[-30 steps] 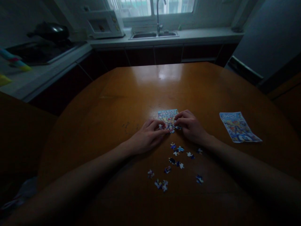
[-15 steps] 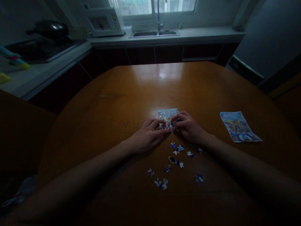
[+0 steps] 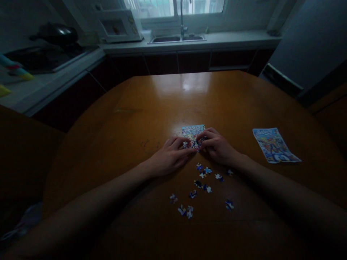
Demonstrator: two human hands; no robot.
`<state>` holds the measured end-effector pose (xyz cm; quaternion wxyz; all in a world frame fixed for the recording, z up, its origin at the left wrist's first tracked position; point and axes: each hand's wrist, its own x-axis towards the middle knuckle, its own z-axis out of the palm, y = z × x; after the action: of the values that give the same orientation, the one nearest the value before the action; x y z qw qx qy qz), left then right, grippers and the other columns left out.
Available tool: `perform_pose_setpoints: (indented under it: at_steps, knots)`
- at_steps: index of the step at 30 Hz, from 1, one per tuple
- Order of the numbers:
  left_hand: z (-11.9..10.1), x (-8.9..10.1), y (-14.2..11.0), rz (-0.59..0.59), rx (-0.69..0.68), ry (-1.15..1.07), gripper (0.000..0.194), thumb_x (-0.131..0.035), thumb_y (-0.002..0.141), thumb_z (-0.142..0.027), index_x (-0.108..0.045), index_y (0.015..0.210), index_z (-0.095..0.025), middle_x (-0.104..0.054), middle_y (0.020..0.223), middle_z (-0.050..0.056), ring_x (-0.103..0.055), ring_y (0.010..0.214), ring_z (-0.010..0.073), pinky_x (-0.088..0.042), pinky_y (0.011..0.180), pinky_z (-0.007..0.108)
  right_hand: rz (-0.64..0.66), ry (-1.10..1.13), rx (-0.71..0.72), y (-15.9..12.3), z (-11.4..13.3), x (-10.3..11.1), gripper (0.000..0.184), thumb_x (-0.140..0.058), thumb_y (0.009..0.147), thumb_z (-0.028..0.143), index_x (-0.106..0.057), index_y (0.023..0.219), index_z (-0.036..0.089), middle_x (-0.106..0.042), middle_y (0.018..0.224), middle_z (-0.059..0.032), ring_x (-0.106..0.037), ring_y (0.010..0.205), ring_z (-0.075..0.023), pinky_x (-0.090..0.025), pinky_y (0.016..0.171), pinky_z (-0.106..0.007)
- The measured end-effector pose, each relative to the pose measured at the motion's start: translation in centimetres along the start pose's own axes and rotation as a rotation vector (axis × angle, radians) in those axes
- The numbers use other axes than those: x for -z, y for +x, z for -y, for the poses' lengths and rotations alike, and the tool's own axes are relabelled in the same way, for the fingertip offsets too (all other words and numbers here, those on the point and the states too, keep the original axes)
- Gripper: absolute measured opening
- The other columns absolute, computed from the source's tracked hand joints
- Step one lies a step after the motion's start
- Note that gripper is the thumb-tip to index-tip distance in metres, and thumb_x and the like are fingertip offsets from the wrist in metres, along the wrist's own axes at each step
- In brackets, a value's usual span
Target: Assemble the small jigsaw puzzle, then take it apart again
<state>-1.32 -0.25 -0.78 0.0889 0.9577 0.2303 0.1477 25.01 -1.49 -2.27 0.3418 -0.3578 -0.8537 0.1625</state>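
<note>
A partly assembled jigsaw puzzle [image 3: 193, 129] with a pale blue top edge lies flat on the wooden table. My left hand [image 3: 172, 155] grips its lower left side, thumb along the bottom edge and index finger bent onto the picture. At the lower right side, my right hand [image 3: 217, 146] has curled fingers and thumb closed on the puzzle's edge. Whether a single piece is between those fingertips is too small and dark to tell. Nearer to me lie several loose puzzle pieces, among them a light blue piece [image 3: 208, 170] and a dark piece [image 3: 198, 184].
A creased printed picture sheet [image 3: 275, 144] lies to the right on the table [image 3: 151, 104]. Beyond the table's far edge are a counter with a sink [image 3: 165, 39], a microwave [image 3: 119, 26] and a wok [image 3: 58, 33] on the stove.
Both hands stay at the puzzle with almost the same grip. The whole view has shifted very slightly; the loose pieces lie unmoved on the table.
</note>
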Motion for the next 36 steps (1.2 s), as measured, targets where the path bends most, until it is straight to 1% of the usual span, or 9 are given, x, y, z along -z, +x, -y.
perform_pose_setpoints:
  at_steps: [6, 13, 16, 18, 22, 27, 31, 33, 36]
  knots:
    - [-0.1, 0.1, 0.0, 0.012, 0.019, -0.006, 0.04, -0.054, 0.102, -0.028, -0.056, 0.14, -0.036, -0.048, 0.143, 0.009, -0.044, 0.13, 0.0279, -0.044, 0.11, 0.05, 0.01, -0.024, 0.002, 0.1, 0.2, 0.2, 0.024, -0.062, 0.084, 0.006, -0.076, 0.082, 0.024, -0.07, 0.108, -0.0056, -0.055, 0.107, -0.0243, -0.05, 0.093, -0.042]
    - [0.2, -0.1, -0.1, -0.006, 0.013, -0.018, 0.039, -0.053, 0.102, -0.029, -0.057, 0.14, -0.035, -0.048, 0.142, 0.009, -0.044, 0.13, 0.0277, -0.044, 0.11, 0.05, 0.087, -0.154, 0.024, 0.2, 1.5, 0.8, 0.023, -0.057, 0.09, 0.009, -0.077, 0.09, 0.021, -0.069, 0.111, -0.0104, -0.055, 0.111, -0.0257, -0.05, 0.096, -0.044]
    - [0.4, -0.2, -0.1, -0.009, 0.01, -0.016, 0.038, -0.053, 0.102, -0.029, -0.057, 0.14, -0.035, -0.048, 0.143, 0.009, -0.044, 0.129, 0.0281, -0.044, 0.11, 0.05, 0.102, -0.144, -0.036, 0.6, 1.9, 2.1, 0.028, -0.056, 0.091, 0.007, -0.075, 0.106, 0.02, -0.07, 0.108, -0.0104, -0.06, 0.105, -0.0237, -0.052, 0.092, -0.041]
    - [0.4, -0.2, 0.0, -0.008, 0.008, -0.015, 0.037, -0.052, 0.103, -0.03, -0.058, 0.139, -0.035, -0.049, 0.142, 0.009, -0.044, 0.129, 0.0283, -0.044, 0.11, 0.051, 0.044, -0.146, -0.077, 1.0, 2.4, 3.5, 0.03, -0.056, 0.091, 0.007, -0.072, 0.114, 0.019, -0.071, 0.106, -0.0108, -0.062, 0.101, -0.0229, -0.053, 0.09, -0.039]
    - [0.2, -0.2, 0.1, 0.002, 0.005, -0.014, 0.036, -0.052, 0.103, -0.031, -0.058, 0.139, -0.034, -0.05, 0.141, 0.009, -0.044, 0.129, 0.0284, -0.043, 0.11, 0.051, -0.031, -0.159, -0.099, 1.3, 4.6, 6.2, 0.019, -0.059, 0.093, 0.014, -0.073, 0.106, 0.017, -0.071, 0.103, -0.0103, -0.065, 0.097, -0.0223, -0.052, 0.086, -0.037]
    - [0.1, -0.2, 0.1, -0.014, 0.011, 0.0, 0.035, -0.05, 0.104, -0.033, -0.058, 0.138, -0.034, -0.05, 0.141, 0.008, -0.045, 0.128, 0.0277, -0.044, 0.11, 0.049, 0.111, -0.195, -0.062, -1.8, 8.3, 7.1, 0.019, -0.056, 0.096, 0.014, -0.073, 0.104, 0.019, -0.069, 0.099, -0.0086, -0.062, 0.088, -0.0198, -0.049, 0.074, -0.032]
    - [0.1, -0.1, 0.2, -0.003, 0.017, 0.002, 0.036, -0.05, 0.104, -0.033, -0.056, 0.14, -0.033, -0.049, 0.142, 0.009, -0.046, 0.127, 0.0278, -0.044, 0.11, 0.049, 0.351, -0.15, -0.192, -6.0, 10.1, 6.2, 0.018, -0.056, 0.096, 0.013, -0.072, 0.102, 0.019, -0.067, 0.096, -0.0076, -0.061, 0.084, -0.0174, -0.048, 0.072, -0.03]
    - [0.1, 0.0, 0.3, -0.001, 0.013, -0.009, 0.037, -0.049, 0.104, -0.032, -0.054, 0.141, -0.033, -0.049, 0.142, 0.008, -0.046, 0.127, 0.0274, -0.043, 0.111, 0.049, 0.407, -0.139, -0.24, -7.9, 10.6, 5.6, 0.013, -0.06, 0.094, 0.015, -0.072, 0.094, 0.019, -0.066, 0.092, -0.0059, -0.06, 0.08, -0.0168, -0.046, 0.069, -0.029]
    - [0.1, 0.0, 0.3, -0.02, 0.018, -0.036, 0.039, -0.049, 0.104, -0.032, -0.051, 0.142, -0.028, -0.051, 0.14, 0.01, -0.047, 0.128, 0.0275, -0.042, 0.112, 0.049, 0.488, -0.123, -0.3, -9.9, 11.0, 4.8, 0.014, -0.063, 0.09, 0.014, -0.071, 0.1, 0.021, -0.067, 0.098, -0.0055, -0.062, 0.085, -0.0176, -0.048, 0.074, -0.03]
